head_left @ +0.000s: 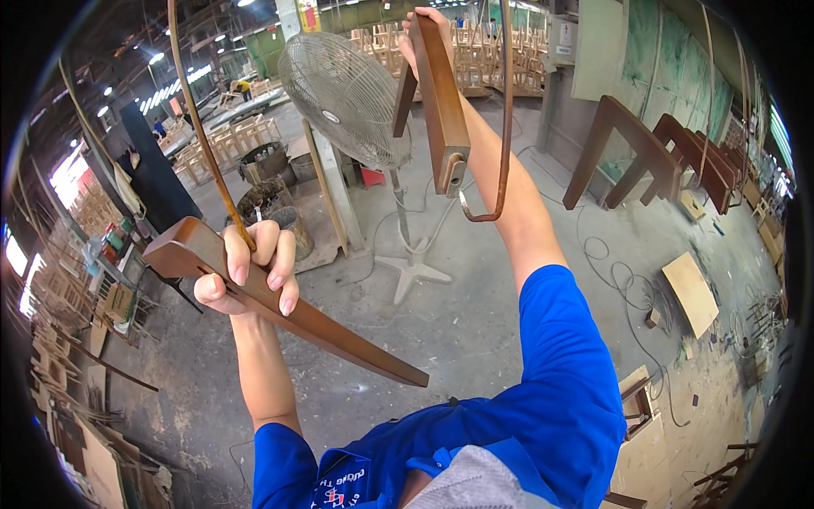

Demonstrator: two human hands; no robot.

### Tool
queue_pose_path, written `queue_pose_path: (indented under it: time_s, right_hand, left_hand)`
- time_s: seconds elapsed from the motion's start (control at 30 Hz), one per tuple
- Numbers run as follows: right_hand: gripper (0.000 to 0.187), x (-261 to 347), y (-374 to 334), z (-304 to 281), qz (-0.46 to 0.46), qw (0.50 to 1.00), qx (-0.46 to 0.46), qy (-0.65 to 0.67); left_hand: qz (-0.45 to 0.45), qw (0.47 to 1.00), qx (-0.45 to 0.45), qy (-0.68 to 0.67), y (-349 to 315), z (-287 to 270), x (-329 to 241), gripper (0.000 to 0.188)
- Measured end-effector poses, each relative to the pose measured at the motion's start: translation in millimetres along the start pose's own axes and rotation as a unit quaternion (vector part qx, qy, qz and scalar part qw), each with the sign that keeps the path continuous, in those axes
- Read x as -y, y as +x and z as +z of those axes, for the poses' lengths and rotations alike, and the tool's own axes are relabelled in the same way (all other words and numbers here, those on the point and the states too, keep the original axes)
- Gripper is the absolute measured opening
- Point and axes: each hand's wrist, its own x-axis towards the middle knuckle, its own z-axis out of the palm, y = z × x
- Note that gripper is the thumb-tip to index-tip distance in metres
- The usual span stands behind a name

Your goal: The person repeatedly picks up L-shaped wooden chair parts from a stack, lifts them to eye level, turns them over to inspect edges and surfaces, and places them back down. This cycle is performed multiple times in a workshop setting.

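Observation:
My left hand (259,259) is closed round a brown varnished wooden furniture leg (352,338), wide at its upper left end and tapering to the lower right. A thin rusty hanging rod (199,127) comes down to its fingers; its lower end is hidden there. Stretched far forward, my right hand (434,19) grips the top of a brown angled wooden furniture part (443,97). The slotted end of that part points down toward me. Just below the slot is the upturned tip of a second rusty hook (487,217); whether they touch I cannot tell.
A large pedestal fan (343,102) stands ahead. Several brown angled wooden parts (623,148) hang at the right. Cables (623,280) and a pale board (691,293) lie on the floor. Drums (264,163) stand left of the fan, with stacked chair frames (487,55) far behind.

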Motion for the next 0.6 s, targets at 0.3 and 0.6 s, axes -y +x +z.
queue_pose_path:
  time_s: [0.3,0.6]
  right_hand:
    - [0.064,17,9,-18,-0.010,0.999,0.024,-0.021]
    - [0.064,40,25,-40,-0.016,0.998,0.037,-0.044]
  left_hand:
    - [0.003,1.000,-0.001,-0.022,0,-5,7,0.028]
    - [-0.001,0.999,0.019,-0.046,5,-5,9,0.028]
